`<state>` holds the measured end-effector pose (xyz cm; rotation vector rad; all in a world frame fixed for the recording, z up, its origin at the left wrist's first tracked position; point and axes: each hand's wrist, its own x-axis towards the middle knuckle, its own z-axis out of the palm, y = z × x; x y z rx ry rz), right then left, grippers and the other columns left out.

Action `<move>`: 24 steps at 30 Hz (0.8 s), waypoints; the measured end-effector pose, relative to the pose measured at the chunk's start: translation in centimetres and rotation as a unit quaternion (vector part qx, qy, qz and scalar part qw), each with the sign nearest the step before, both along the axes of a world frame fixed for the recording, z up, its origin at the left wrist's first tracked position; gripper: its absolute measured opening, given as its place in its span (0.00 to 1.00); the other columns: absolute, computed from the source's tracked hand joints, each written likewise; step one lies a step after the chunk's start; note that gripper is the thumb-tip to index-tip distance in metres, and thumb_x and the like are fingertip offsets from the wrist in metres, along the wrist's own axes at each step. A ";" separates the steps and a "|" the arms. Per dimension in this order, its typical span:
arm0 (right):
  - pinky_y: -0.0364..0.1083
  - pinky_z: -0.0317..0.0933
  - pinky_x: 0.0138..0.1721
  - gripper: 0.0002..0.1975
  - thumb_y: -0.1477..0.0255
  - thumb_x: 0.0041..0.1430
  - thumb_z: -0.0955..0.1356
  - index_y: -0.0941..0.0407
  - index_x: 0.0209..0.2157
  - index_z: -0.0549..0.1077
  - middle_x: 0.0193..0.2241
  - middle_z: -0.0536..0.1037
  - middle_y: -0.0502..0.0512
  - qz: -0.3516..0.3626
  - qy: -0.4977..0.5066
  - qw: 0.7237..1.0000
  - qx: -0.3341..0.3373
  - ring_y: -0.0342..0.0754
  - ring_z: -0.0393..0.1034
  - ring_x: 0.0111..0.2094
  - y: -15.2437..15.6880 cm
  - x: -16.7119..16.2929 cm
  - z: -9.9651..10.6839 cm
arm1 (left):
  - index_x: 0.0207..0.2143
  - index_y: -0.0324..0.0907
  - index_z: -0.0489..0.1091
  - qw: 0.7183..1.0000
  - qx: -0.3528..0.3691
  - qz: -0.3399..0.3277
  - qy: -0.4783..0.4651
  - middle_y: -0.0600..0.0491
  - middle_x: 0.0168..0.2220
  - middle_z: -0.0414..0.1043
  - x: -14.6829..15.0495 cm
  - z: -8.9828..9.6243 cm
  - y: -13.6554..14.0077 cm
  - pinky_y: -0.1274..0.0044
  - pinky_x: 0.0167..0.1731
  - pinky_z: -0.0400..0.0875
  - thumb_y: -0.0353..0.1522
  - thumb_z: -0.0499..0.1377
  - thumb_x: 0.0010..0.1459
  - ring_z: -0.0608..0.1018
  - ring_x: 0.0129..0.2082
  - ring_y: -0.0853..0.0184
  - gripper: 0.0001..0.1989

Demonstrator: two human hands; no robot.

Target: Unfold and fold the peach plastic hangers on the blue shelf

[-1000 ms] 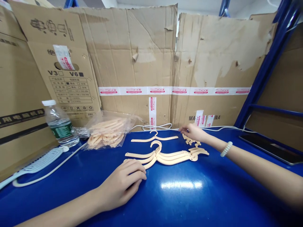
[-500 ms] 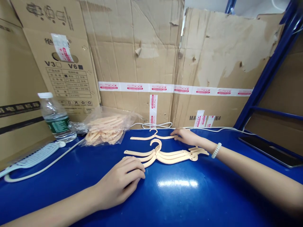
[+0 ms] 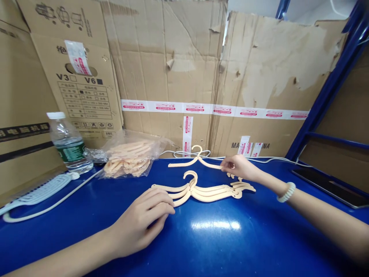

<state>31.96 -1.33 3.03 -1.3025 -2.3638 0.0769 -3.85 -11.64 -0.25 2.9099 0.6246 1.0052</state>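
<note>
Several cream plastic clothes hangers (image 3: 211, 195) lie overlapped on the blue tabletop, hooks pointing away from me. My left hand (image 3: 152, 215) is closed over their left ends, fingers curled and hiding the tips. Behind this group, one separate hanger (image 3: 184, 165) is pinched at its right end by my right hand (image 3: 239, 167); its hook stands up in front of the cardboard. Small cream pieces (image 3: 232, 176) show just below the right hand. More cream parts lie against the right ends of the group.
At the left stand a water bottle (image 3: 70, 148) and a clear bag (image 3: 131, 156) of cream hangers. A pale blue brush-like item (image 3: 40, 192) and a white cable (image 3: 57, 204) lie nearer. Cardboard sheets (image 3: 173, 77) form the back. A dark phone-like slab (image 3: 331, 188) lies right.
My right hand has closed on the single hanger's end and shifted it right, its hook now tipped up higher. My left hand has barely moved.
</note>
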 end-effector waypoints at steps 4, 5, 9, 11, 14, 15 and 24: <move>0.43 0.61 0.27 0.09 0.66 0.57 0.67 0.57 0.29 0.75 0.24 0.75 0.54 -0.012 0.049 0.994 0.099 0.45 0.68 0.25 -3.1 1.1 1.0 | 0.49 0.43 0.65 0.997 0.009 0.052 -0.048 0.48 0.44 0.71 -0.3 0.7 0.2 0.68 0.49 0.67 0.23 0.50 0.61 0.72 0.47 0.62 0.15; 0.44 0.61 0.26 0.10 0.65 0.58 0.67 0.56 0.30 0.75 0.24 0.74 0.53 -0.015 0.060 0.991 0.122 0.45 0.67 0.24 -3.9 1.1 1.0 | 0.51 0.43 0.63 0.995 0.011 0.079 -0.065 0.47 0.47 0.70 -0.3 0.9 0.2 0.67 0.51 0.66 0.24 0.51 0.61 0.71 0.50 0.61 0.16; 0.44 0.62 0.29 0.09 0.65 0.61 0.66 0.55 0.31 0.73 0.26 0.73 0.54 0.019 0.091 0.981 0.168 0.46 0.67 0.27 -6.6 0.2 0.3 | 0.59 0.42 0.55 0.973 0.000 0.200 -0.119 0.44 0.58 0.59 -0.4 1.4 0.2 0.63 0.57 0.61 0.31 0.53 0.62 0.64 0.58 0.56 0.23; 0.45 0.63 0.32 0.07 0.67 0.62 0.65 0.54 0.33 0.73 0.28 0.73 0.55 0.056 0.090 0.980 0.169 0.47 0.68 0.30 -7.5 -0.6 -0.4 | 0.61 0.43 0.52 0.967 -0.026 0.227 -0.115 0.44 0.60 0.57 -0.3 1.3 0.0 0.64 0.55 0.63 0.35 0.53 0.62 0.65 0.57 0.56 0.26; 0.46 0.63 0.33 0.05 0.70 0.62 0.65 0.54 0.35 0.72 0.29 0.72 0.55 0.106 0.071 0.974 0.185 0.47 0.68 0.31 -8.4 -1.9 -1.3 | 0.61 0.44 0.52 0.970 -0.094 0.210 -0.079 0.45 0.56 0.64 -0.1 1.0 -0.2 0.70 0.48 0.69 0.37 0.51 0.64 0.72 0.51 0.60 0.25; 0.46 0.62 0.33 0.04 0.71 0.62 0.65 0.55 0.35 0.72 0.28 0.72 0.55 0.115 0.066 0.972 0.193 0.47 0.67 0.31 -8.6 -2.2 -1.6 | 0.60 0.44 0.55 0.972 -0.120 0.193 -0.063 0.46 0.53 0.67 0.0 0.9 -0.3 0.72 0.46 0.70 0.37 0.50 0.65 0.73 0.49 0.61 0.22; 0.45 0.64 0.38 0.14 0.64 0.66 0.60 0.56 0.36 0.72 0.35 0.76 0.57 0.074 0.187 0.979 0.018 0.47 0.70 0.36 -7.5 -0.5 -0.4 | 0.38 0.42 0.68 0.960 -0.246 0.128 -0.038 0.54 0.34 0.72 0.6 0.8 -1.1 0.80 0.32 0.65 0.38 0.45 0.67 0.72 0.32 0.67 0.14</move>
